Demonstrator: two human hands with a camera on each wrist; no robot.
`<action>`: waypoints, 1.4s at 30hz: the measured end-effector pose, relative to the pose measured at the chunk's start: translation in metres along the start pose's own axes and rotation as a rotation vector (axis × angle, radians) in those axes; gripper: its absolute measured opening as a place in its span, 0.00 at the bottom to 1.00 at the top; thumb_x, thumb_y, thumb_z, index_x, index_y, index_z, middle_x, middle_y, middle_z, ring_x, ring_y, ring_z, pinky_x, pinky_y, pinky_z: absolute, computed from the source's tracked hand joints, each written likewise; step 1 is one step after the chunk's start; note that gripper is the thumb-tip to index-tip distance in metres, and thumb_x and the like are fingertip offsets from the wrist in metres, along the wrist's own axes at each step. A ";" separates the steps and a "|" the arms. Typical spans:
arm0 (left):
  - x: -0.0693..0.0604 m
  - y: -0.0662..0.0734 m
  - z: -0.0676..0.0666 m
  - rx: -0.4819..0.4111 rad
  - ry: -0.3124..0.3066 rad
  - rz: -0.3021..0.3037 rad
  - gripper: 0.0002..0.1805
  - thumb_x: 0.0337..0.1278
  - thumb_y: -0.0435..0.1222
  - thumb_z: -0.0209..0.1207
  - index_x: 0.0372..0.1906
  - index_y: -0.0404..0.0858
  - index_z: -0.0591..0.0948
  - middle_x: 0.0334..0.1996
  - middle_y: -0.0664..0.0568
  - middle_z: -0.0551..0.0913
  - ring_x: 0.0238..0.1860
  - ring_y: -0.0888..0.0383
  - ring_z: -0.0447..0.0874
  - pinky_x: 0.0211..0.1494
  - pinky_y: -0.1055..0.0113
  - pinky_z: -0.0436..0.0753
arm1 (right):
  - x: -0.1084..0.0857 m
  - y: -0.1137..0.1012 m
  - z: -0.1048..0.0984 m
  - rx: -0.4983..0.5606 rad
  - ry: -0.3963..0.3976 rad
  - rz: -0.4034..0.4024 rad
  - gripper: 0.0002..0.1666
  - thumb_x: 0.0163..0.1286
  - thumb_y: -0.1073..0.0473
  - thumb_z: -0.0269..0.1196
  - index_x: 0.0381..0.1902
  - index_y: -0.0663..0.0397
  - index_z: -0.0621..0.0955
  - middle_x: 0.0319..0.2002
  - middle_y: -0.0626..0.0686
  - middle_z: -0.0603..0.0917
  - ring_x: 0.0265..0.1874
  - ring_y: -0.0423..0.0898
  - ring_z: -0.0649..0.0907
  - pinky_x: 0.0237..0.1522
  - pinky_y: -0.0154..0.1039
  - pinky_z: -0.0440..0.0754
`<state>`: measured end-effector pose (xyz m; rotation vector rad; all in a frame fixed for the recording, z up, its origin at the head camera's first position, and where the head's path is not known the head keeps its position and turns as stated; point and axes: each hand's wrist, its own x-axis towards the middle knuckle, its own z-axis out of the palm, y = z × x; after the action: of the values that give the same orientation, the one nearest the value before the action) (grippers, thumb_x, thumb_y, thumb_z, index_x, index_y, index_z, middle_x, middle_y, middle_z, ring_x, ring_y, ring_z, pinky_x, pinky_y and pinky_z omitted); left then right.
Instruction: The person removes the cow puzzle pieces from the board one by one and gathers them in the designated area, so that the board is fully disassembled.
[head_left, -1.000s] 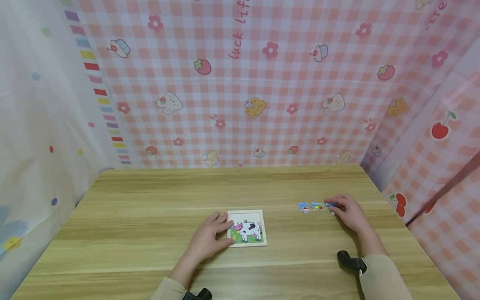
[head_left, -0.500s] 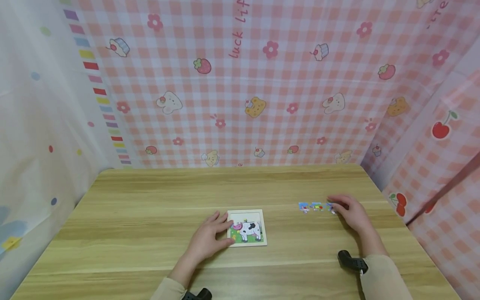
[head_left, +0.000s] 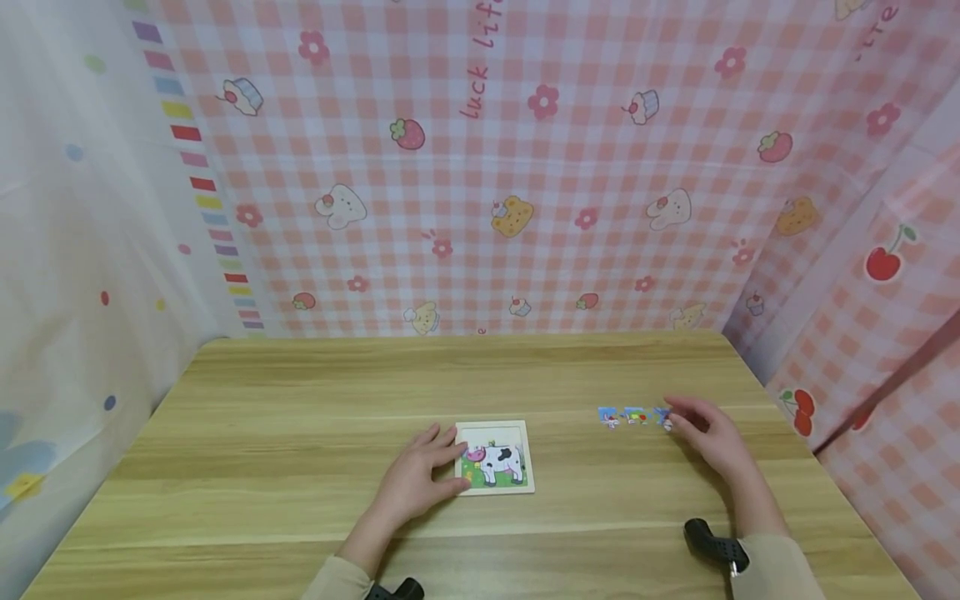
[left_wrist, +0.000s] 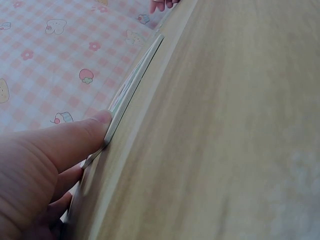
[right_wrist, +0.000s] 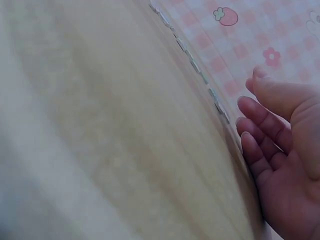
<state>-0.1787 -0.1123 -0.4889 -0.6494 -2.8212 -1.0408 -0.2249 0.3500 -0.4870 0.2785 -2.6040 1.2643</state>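
Observation:
A square puzzle board [head_left: 493, 457] with a pale frame and a cow picture lies flat near the table's middle. The upper part of the picture is blank. My left hand [head_left: 420, 475] rests at its left side, fingers spread, the thumb [left_wrist: 82, 137] lying on the frame's edge. To the right, small blue puzzle pieces [head_left: 635, 416] lie in a row. Beside the rightmost piece [head_left: 663, 418] is my right hand [head_left: 708, 433], its fingers loosely bent. In the right wrist view, nothing shows between the thumb [right_wrist: 282, 95] and fingers.
The wooden table [head_left: 300, 400] reaches back to a pink checked cloth [head_left: 480, 167]. More cloth hangs along the left and right sides. A black wrist device [head_left: 712, 546] sits on the right forearm.
My right hand has drawn back to the right from the rightmost piece, uncovering more of it. The left hand and the board stay where they were.

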 end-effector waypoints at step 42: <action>0.014 0.005 -0.011 0.016 -0.121 -0.031 0.47 0.49 0.51 0.72 0.69 0.30 0.69 0.73 0.38 0.63 0.75 0.41 0.58 0.75 0.45 0.59 | 0.006 -0.107 0.091 -0.005 -0.301 -0.330 0.17 0.65 0.65 0.67 0.51 0.67 0.82 0.48 0.57 0.86 0.46 0.54 0.83 0.49 0.46 0.84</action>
<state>-0.1903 -0.1102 -0.4746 -0.6920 -2.9491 -1.0154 -0.2136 0.2127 -0.4602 0.9200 -2.6476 1.1729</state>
